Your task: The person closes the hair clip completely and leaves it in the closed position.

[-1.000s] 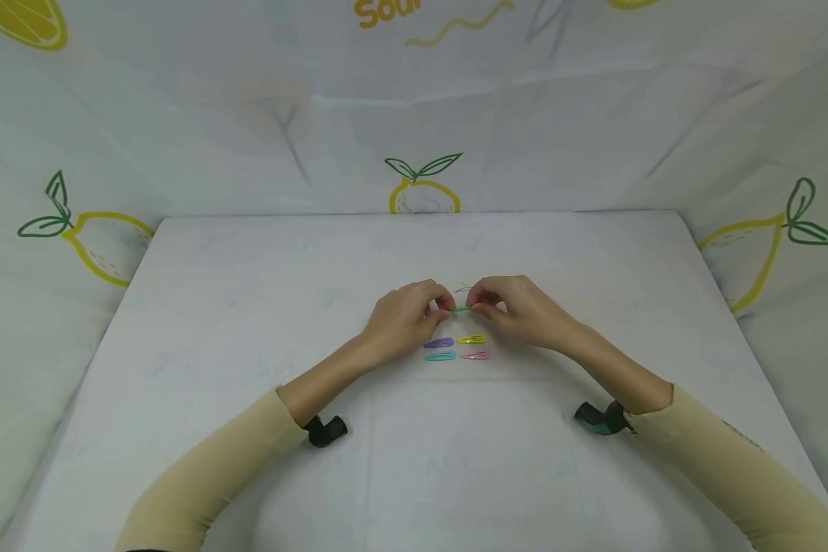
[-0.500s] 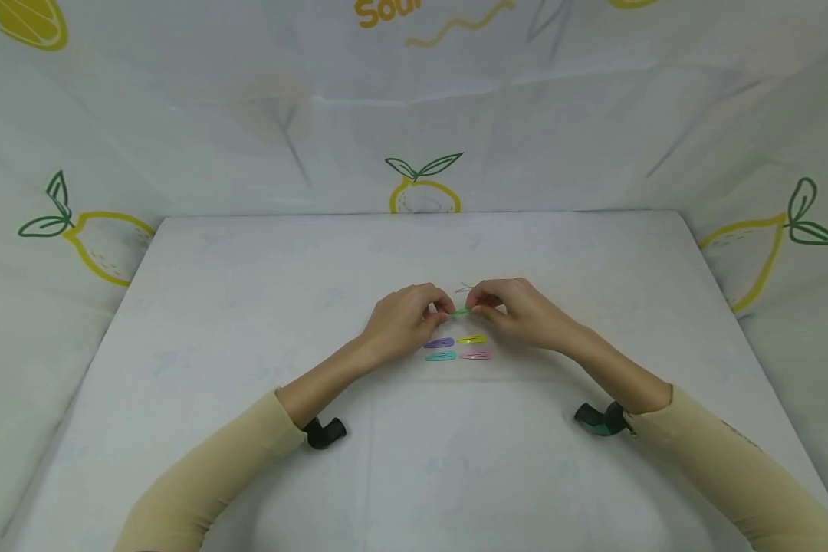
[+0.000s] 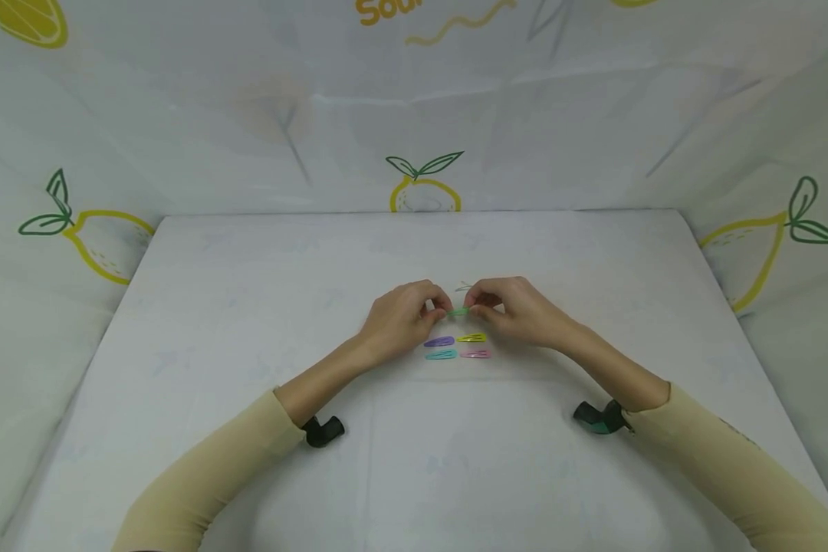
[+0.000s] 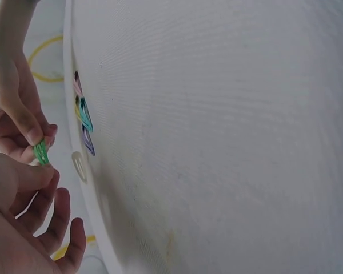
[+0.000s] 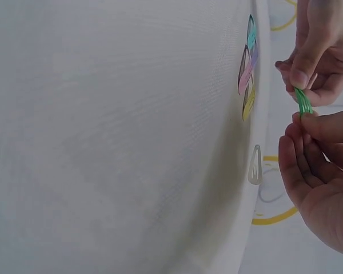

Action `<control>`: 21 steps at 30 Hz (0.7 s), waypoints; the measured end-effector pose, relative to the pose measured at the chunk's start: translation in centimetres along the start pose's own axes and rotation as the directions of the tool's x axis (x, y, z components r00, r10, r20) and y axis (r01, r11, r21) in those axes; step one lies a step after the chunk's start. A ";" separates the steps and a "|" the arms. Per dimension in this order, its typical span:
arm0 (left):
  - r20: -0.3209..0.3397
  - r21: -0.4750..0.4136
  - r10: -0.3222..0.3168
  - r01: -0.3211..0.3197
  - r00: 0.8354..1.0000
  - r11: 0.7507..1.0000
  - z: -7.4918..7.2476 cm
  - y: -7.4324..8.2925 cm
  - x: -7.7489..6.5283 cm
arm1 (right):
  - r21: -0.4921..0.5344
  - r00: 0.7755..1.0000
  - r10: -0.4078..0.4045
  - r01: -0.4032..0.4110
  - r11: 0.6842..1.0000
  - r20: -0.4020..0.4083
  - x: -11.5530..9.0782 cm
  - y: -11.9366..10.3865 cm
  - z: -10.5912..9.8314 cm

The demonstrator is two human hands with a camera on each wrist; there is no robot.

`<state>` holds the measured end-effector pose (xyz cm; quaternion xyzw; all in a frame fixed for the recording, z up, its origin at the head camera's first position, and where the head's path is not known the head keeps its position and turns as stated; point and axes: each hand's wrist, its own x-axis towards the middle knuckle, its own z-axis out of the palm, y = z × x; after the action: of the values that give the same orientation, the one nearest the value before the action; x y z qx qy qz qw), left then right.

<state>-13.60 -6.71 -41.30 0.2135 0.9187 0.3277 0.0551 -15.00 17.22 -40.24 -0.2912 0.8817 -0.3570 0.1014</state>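
Green and slotted, probably metal, a snap hair clip (image 4: 41, 152) is pinched by fingertips of the left hand (image 3: 402, 318) and right hand (image 3: 520, 310).

Orange lettering (image 3: 389, 10), apparently "Sour", partly cut off atop the head view, on the white backdrop (image 3: 214, 115).
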 end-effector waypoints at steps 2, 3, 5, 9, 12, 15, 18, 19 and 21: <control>-0.009 -0.002 0.001 -0.001 1.000 1.000 0.0 -0.1 0.0 | 0.008 1.000 0.009 -0.009 1.000 -0.004 0.0 0.1 0.0; -0.012 -0.003 0.000 0.000 1.000 1.000 0.0 -0.1 0.1 | 0.012 1.000 0.010 -0.010 1.000 -0.006 0.1 0.2 0.0; -0.016 -0.005 0.001 -0.001 1.000 1.000 0.0 -0.2 0.1 | 0.022 1.000 0.014 -0.013 1.000 -0.009 0.1 0.3 0.0; -0.026 -0.010 0.009 -0.010 1.000 1.000 0.1 -0.3 0.2 | 0.038 1.000 0.013 -0.012 0.999 -0.013 0.1 0.3 0.0; -0.038 -0.013 0.022 -0.022 0.999 1.000 0.1 -0.4 0.2 | 0.050 1.000 0.013 -0.012 0.999 -0.020 0.0 0.2 -0.1; -0.053 -0.015 0.035 -0.036 0.998 0.999 0.2 -0.4 0.2 | 0.059 0.999 0.019 -0.017 0.998 -0.029 0.0 0.1 -0.1; -0.067 -0.016 0.044 -0.045 0.997 0.999 0.2 -0.4 0.1 | 0.074 0.999 0.034 -0.031 0.997 -0.032 0.0 0.1 -0.1; -0.070 -0.016 0.046 -0.048 0.996 0.999 0.2 -0.4 0.1 | 0.080 0.999 0.040 -0.037 0.996 -0.031 0.0 0.1 -0.1; -0.076 -0.016 0.051 -0.052 0.996 0.999 0.1 -0.4 0.1 | 0.092 0.998 0.052 -0.049 0.995 -0.028 0.0 0.1 0.0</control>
<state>-13.82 -6.83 -41.63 0.2243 0.9113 0.3449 0.0139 -15.11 17.29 -40.31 -0.2584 0.8730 -0.3986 0.1103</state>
